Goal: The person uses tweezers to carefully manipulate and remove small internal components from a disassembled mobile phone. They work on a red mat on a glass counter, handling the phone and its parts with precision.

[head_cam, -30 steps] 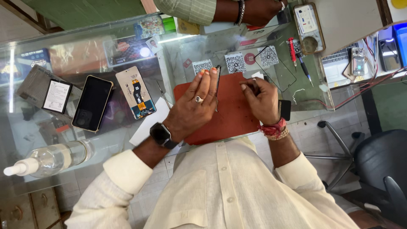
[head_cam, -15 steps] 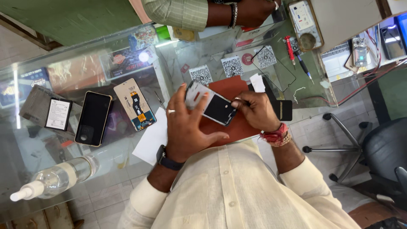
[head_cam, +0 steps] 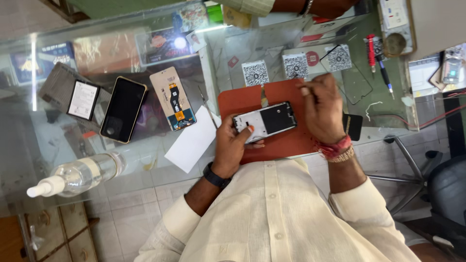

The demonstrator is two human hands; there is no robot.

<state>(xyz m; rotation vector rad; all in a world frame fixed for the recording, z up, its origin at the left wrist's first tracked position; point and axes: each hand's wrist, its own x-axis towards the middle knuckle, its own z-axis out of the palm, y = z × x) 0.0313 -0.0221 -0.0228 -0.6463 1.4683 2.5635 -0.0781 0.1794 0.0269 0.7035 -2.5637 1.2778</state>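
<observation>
My left hand [head_cam: 228, 145], a dark watch on its wrist, grips an opened phone frame [head_cam: 266, 121] by its left end, thumb on the front. The frame is white inside with a black panel on its right half, and it is held level just over a red-brown work mat [head_cam: 291, 145]. My right hand [head_cam: 320, 106], with red thread bands at the wrist, hovers at the frame's upper right corner. Its fingers are curled and pinched together; anything small between them is hidden.
On the glass counter to the left lie a white paper sheet [head_cam: 191, 140], a display part with flex cable [head_cam: 173, 98], a black phone [head_cam: 123, 116], a battery [head_cam: 82, 100] and a spray bottle [head_cam: 73, 177]. Patterned square cards [head_cam: 255, 73], screwdrivers [head_cam: 371, 48] and another person's arm [head_cam: 291, 6] are beyond.
My left hand went from lying flat on the mat to picking up the phone frame and turning it level. My right hand moved up to the frame's far right corner.
</observation>
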